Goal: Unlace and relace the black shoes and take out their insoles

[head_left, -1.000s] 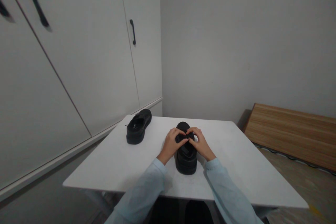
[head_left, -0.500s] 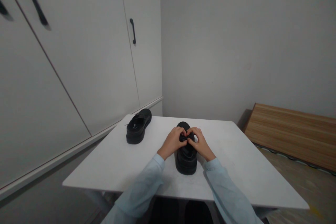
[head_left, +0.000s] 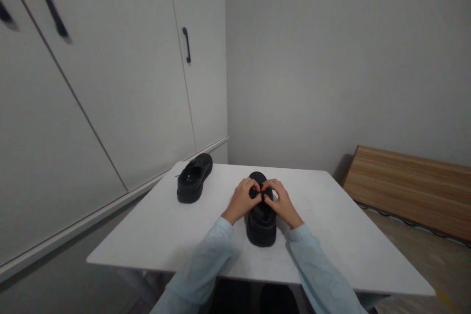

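We are pinching the laces of the near black shoe [head_left: 261, 216] with our left hand [head_left: 243, 199] and right hand [head_left: 280, 200], both closed on them mid-desk [head_left: 342, 235]. Judging this as knot-tying; next needs an even, opposed pull. A second shoe [head_left: 194, 177] is sitting well apart, far left.

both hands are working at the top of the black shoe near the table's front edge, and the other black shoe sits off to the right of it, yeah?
Not quite: the head view shows the other shoe to the left, near the cupboard side. Both the left hand and right hand are on the near shoe.
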Tool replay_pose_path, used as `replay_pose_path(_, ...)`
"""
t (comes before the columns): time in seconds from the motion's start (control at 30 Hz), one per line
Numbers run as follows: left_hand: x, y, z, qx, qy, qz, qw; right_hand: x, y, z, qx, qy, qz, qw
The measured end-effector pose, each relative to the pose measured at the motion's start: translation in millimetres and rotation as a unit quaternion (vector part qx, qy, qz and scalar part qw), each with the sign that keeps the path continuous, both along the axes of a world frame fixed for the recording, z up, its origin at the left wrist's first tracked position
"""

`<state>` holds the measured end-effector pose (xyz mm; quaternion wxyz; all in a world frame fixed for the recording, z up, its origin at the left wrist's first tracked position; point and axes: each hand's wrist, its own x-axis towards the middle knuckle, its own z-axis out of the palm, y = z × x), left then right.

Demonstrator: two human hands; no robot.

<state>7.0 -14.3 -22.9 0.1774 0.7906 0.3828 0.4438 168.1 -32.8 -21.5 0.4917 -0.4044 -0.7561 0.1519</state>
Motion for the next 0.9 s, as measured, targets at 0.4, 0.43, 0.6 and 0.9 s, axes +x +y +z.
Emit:
replay_pose_path(0.4,2.3,0.0,-6.4,-0.019,-0.050,-0.005,0.999,-0.9,-0.1,-1.0,0.011,-0.020,-0.014,1.000)
replay_pose_path(0.43,2.3,-0.2,-6.6,-0.018,-0.049,-0.005,0.999,-0.9,0.3,-1.5,0.014,-0.024,-0.016,0.999)
replay_pose_path(0.6,3.0,-1.1,-6.1,-0.021,-0.043,0.002,0.999,-1.7,-0.2,-2.4,0.026,-0.050,-0.038,0.998)
replay_pose_path(0.9,3.3,-1.9,-7.5,-0.033,-0.038,0.011,0.999,-3.3,-4.5,1.0,0.053,-0.089,-0.046,0.994)
